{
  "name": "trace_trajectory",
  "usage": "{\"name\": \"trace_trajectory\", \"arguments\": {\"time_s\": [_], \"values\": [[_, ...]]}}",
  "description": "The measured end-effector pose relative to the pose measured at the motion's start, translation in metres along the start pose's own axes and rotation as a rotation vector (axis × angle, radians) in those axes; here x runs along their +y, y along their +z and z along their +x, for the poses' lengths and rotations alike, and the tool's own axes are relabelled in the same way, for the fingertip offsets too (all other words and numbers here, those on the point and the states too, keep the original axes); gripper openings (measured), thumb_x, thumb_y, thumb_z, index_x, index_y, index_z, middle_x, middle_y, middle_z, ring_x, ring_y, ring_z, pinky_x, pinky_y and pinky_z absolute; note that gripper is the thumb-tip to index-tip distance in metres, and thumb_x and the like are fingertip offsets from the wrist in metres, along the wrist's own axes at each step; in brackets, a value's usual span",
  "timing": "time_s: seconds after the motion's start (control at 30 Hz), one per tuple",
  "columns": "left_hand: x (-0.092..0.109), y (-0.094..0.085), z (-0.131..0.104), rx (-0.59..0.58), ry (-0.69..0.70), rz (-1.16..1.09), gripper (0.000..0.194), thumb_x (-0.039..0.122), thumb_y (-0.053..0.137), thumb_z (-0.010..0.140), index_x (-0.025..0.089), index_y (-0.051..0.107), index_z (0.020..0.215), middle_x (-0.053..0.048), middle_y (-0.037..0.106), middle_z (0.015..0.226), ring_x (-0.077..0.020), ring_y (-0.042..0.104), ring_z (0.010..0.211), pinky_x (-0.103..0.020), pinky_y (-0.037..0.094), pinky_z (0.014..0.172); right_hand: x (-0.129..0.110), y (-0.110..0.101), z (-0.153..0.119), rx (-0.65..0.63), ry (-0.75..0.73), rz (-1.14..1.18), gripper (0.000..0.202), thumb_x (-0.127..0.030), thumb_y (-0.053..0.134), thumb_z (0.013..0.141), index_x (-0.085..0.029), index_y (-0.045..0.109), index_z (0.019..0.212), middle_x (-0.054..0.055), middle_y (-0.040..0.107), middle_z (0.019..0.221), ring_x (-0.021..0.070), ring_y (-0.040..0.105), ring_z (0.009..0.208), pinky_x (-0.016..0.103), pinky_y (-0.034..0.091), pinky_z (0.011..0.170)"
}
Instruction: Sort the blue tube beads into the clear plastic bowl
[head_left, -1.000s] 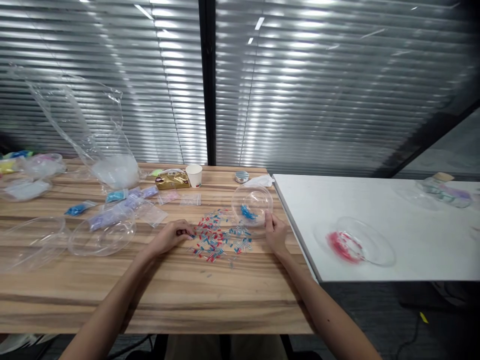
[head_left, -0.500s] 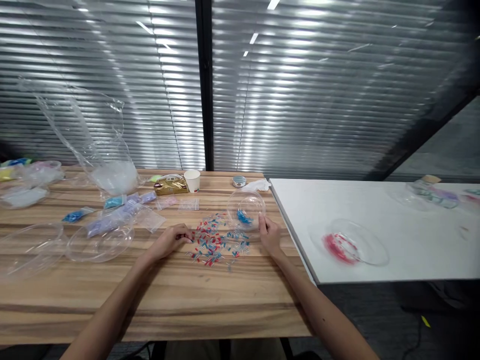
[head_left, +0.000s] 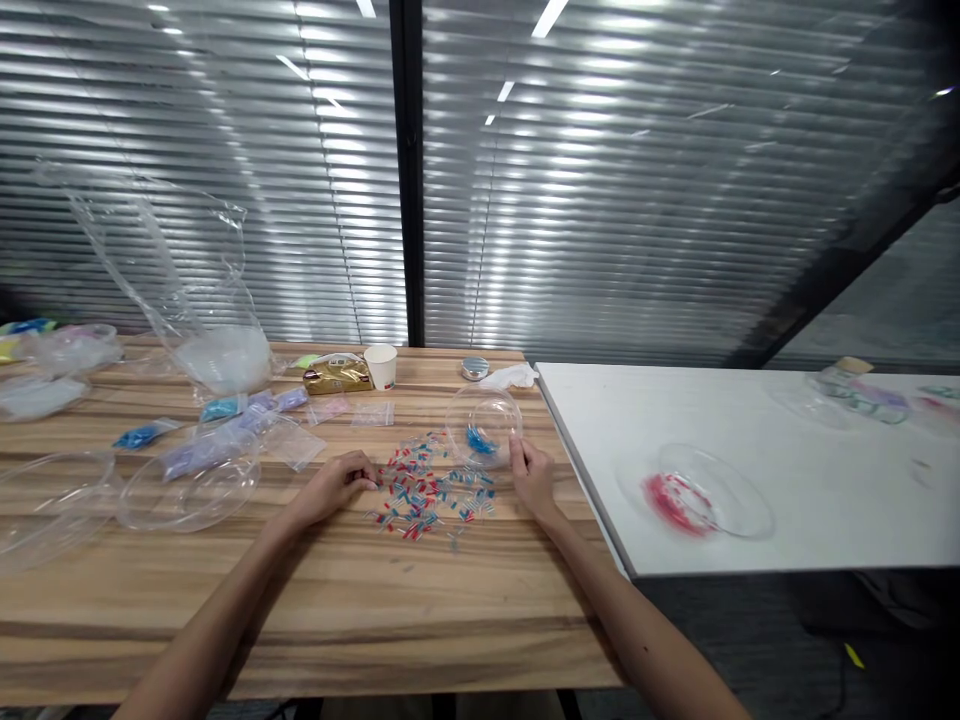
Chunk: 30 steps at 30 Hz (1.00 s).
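A loose pile of small red, blue and clear tube-like pieces (head_left: pixel 427 490) is spread on the wooden table (head_left: pixel 420 620). At its left edge my left hand (head_left: pixel 341 485) rests with the fingertips pinched together; whatever is between them is too small to make out. My right hand (head_left: pixel 534 478) grips the near right rim of a clear plastic bowl (head_left: pixel 501 402) between thumb and fingers. The bowl is tilted towards me just behind the pile. Inside it lies a small heap of blue pieces (head_left: pixel 480 440).
Clear bowls (head_left: pixel 191 490) and small bags (head_left: pixel 139 435) lie to the left. A gold packet (head_left: pixel 337 374), a paper cup (head_left: pixel 381 367) and a round tin (head_left: pixel 475 368) stand at the back. On the adjoining white table (head_left: pixel 600 430), another clear bowl (head_left: pixel 739 500) holds red pieces.
The view has shifted slightly. My left hand stays pinched at the pile's left edge, and my right hand still holds the tilted bowl in about the same place.
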<state>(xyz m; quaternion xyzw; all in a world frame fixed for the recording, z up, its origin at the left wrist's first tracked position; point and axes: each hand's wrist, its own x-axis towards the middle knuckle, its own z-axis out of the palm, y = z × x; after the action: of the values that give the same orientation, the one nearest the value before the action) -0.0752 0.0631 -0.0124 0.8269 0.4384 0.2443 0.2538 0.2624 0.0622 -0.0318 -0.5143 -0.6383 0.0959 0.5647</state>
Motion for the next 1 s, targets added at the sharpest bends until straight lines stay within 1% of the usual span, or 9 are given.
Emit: {"name": "trace_trajectory", "arguments": {"time_s": [0.13,0.3,0.5,0.77,1.0], "values": [[-0.002,0.000,-0.001,0.008,0.004,0.006,0.017,0.030,0.055,0.085,0.017,0.063,0.077,-0.005,0.066,0.080,-0.0176,0.060,0.076,-0.027,0.046,0.072,-0.002,0.000,0.000,0.003,-0.001,-0.002,0.050,-0.048,0.035,0.095,-0.021,0.033,0.053,-0.006,0.033,0.046,0.0092,0.030,0.044,0.026,0.021,0.048],[-0.006,0.001,-0.002,0.017,0.006,0.012,0.017,0.030,0.056,0.085,0.017,0.064,0.077,-0.004,0.066,0.080,-0.0174,0.060,0.075,-0.026,0.045,0.072,-0.004,-0.001,0.001,-0.011,-0.004,0.005,0.050,-0.049,0.035,0.095,-0.022,0.031,0.053,-0.006,0.032,0.046,0.0093,0.029,0.045,0.026,0.021,0.048],[-0.011,0.003,-0.002,0.006,-0.005,0.009,0.019,0.032,0.055,0.085,0.018,0.064,0.078,-0.005,0.068,0.081,-0.0186,0.062,0.078,-0.027,0.045,0.072,-0.003,0.001,-0.002,-0.026,0.002,0.021,0.050,-0.049,0.035,0.095,-0.021,0.033,0.053,-0.005,0.034,0.047,0.0094,0.029,0.046,0.026,0.022,0.049],[-0.007,-0.001,-0.001,-0.003,-0.015,0.034,0.019,0.033,0.056,0.084,0.017,0.065,0.077,-0.006,0.069,0.081,-0.0196,0.063,0.077,-0.028,0.047,0.071,-0.001,0.002,0.000,-0.016,0.017,0.022,0.051,-0.050,0.035,0.094,-0.021,0.034,0.052,-0.005,0.033,0.046,0.0094,0.029,0.045,0.025,0.022,0.048],[-0.004,-0.003,0.001,0.008,0.001,0.032,0.021,0.035,0.056,0.084,0.018,0.063,0.075,-0.006,0.068,0.079,-0.0193,0.062,0.075,-0.028,0.047,0.071,-0.005,0.002,0.002,-0.013,0.019,0.035,0.052,-0.053,0.033,0.094,-0.022,0.033,0.052,-0.005,0.035,0.046,0.0100,0.030,0.046,0.025,0.023,0.049]]}}
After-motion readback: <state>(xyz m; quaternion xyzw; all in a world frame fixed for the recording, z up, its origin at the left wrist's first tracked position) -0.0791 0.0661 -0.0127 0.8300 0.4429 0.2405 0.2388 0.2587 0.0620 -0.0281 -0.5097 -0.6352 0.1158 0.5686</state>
